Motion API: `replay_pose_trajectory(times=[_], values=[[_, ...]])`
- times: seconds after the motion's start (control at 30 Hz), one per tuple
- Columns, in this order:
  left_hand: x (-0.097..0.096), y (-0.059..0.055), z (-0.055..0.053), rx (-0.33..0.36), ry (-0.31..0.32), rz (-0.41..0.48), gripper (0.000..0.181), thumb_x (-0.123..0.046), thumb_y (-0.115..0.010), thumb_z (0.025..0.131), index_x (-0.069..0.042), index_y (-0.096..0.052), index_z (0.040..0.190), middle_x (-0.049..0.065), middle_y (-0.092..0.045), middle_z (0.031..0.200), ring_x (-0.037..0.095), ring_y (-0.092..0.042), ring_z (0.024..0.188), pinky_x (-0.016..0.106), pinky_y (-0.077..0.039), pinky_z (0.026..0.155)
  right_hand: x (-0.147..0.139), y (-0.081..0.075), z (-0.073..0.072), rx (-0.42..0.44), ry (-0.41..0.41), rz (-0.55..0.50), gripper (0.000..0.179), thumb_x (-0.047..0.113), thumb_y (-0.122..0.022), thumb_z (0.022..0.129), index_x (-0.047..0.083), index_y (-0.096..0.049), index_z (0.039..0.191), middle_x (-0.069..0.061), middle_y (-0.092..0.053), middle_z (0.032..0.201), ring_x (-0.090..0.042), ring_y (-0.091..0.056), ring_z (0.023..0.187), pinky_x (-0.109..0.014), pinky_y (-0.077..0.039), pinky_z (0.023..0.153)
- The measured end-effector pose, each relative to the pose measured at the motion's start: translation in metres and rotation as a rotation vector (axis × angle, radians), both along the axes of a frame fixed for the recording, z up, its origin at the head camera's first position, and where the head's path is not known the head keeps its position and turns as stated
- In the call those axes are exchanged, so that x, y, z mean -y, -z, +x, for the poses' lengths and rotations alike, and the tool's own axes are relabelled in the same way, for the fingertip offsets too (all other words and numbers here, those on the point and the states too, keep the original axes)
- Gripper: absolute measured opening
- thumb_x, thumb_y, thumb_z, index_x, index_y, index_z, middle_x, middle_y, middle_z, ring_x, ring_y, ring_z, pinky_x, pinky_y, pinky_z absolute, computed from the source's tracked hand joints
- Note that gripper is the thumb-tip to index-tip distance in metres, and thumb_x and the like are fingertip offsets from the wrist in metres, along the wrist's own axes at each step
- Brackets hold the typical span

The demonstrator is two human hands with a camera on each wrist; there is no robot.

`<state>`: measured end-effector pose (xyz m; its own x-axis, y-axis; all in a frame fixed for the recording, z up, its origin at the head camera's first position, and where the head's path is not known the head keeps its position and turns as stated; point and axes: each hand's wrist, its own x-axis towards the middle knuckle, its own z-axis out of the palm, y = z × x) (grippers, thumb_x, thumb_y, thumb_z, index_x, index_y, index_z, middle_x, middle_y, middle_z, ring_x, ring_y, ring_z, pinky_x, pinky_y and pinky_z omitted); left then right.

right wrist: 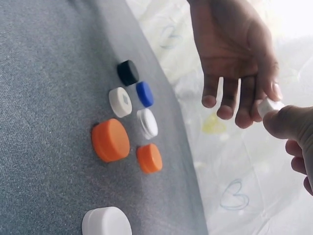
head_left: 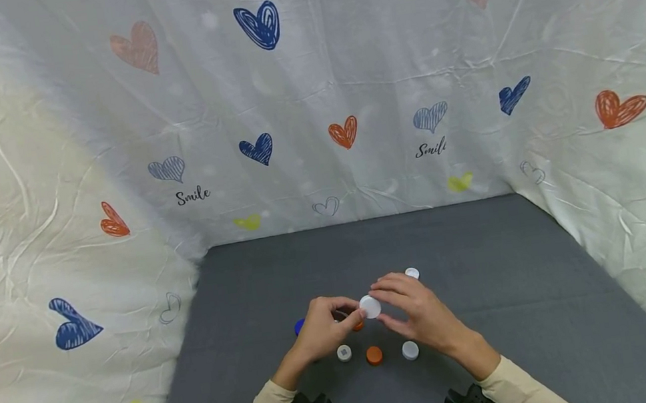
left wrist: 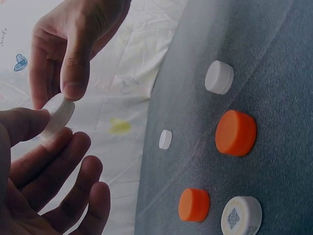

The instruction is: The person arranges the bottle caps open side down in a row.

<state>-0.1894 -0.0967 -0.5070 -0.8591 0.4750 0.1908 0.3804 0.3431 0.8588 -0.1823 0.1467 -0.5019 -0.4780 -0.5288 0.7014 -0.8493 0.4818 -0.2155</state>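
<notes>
Above the table, a white bottle cap (head_left: 370, 306) is raised between both hands. My left hand (head_left: 319, 329) pinches its left side between thumb and fingertips, the other fingers loosely bent. On the opposite side, my right hand (head_left: 419, 309) holds the cap's edge with thumb and fingertips, seen close in the left wrist view. Below lie a larger orange cap (head_left: 374, 355), a white cap (head_left: 410, 351) and a white cap with a printed square (head_left: 344, 353). In the head view the left hand partly hides a smaller orange cap (right wrist: 149, 158) and a blue cap (right wrist: 145, 94).
A black cap (right wrist: 128, 73) and another white cap (right wrist: 147, 123) lie on the left side of the grey table (head_left: 487, 255). One small white cap (head_left: 412, 273) is beyond the right fingers. Heart-printed cloth (head_left: 308, 82) hangs behind and at both sides.
</notes>
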Motion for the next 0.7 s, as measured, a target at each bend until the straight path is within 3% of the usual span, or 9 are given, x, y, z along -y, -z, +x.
replay_pose_trajectory(times=[0.17, 0.33, 0.47, 0.6, 0.7], values=[[-0.001, -0.002, 0.0, -0.11, -0.017, -0.045, 0.019, -0.035, -0.068, 0.096, -0.022, -0.076, 0.109, -0.004, -0.076, 0.096, 0.013, -0.071, 0.078, 0.028, -0.059, 0.069, -0.004, 0.002, -0.001, 0.015, 0.019, 0.007, 0.049, 0.018, -0.089, 0.075, 0.009, -0.072, 0.12, -0.006, -0.067, 0.123, -0.025, -0.06, 0.118, -0.037, -0.048, 0.099], [-0.004, -0.009, 0.0, -0.341, -0.052, -0.126, 0.028, -0.028, -0.073, 0.091, -0.018, -0.073, 0.117, -0.002, -0.074, 0.111, 0.012, -0.067, 0.09, 0.031, -0.058, 0.075, -0.008, 0.002, 0.0, 0.038, 0.055, 0.005, 0.048, 0.018, -0.088, 0.076, 0.009, -0.072, 0.119, -0.006, -0.067, 0.122, -0.024, -0.06, 0.116, -0.041, -0.05, 0.096], [-0.009, -0.012, 0.0, -0.509, -0.047, -0.22, 0.037, -0.025, -0.079, 0.086, -0.014, -0.072, 0.121, 0.0, -0.072, 0.117, 0.015, -0.065, 0.1, 0.033, -0.057, 0.083, -0.011, 0.001, 0.003, 0.087, 0.085, 0.011, 0.047, 0.02, -0.088, 0.077, 0.01, -0.071, 0.121, -0.004, -0.067, 0.122, -0.023, -0.06, 0.117, -0.043, -0.051, 0.096], [-0.014, -0.013, -0.002, -0.569, -0.028, -0.289, 0.04, -0.027, -0.081, 0.086, -0.016, -0.071, 0.123, -0.004, -0.071, 0.12, 0.014, -0.063, 0.11, 0.031, -0.056, 0.091, -0.013, 0.0, 0.004, 0.127, 0.1, 0.022, 0.047, 0.023, -0.086, 0.08, 0.012, -0.07, 0.123, -0.003, -0.066, 0.124, -0.021, -0.059, 0.119, -0.043, -0.05, 0.098], [-0.018, -0.014, -0.004, -0.598, -0.026, -0.314, 0.039, -0.027, -0.081, 0.086, -0.017, -0.072, 0.122, -0.005, -0.072, 0.118, 0.012, -0.062, 0.108, 0.03, -0.056, 0.088, -0.014, 0.001, 0.003, 0.106, 0.108, 0.022, 0.047, 0.022, -0.086, 0.08, 0.011, -0.07, 0.123, -0.003, -0.067, 0.123, -0.022, -0.06, 0.118, -0.046, -0.048, 0.1]])
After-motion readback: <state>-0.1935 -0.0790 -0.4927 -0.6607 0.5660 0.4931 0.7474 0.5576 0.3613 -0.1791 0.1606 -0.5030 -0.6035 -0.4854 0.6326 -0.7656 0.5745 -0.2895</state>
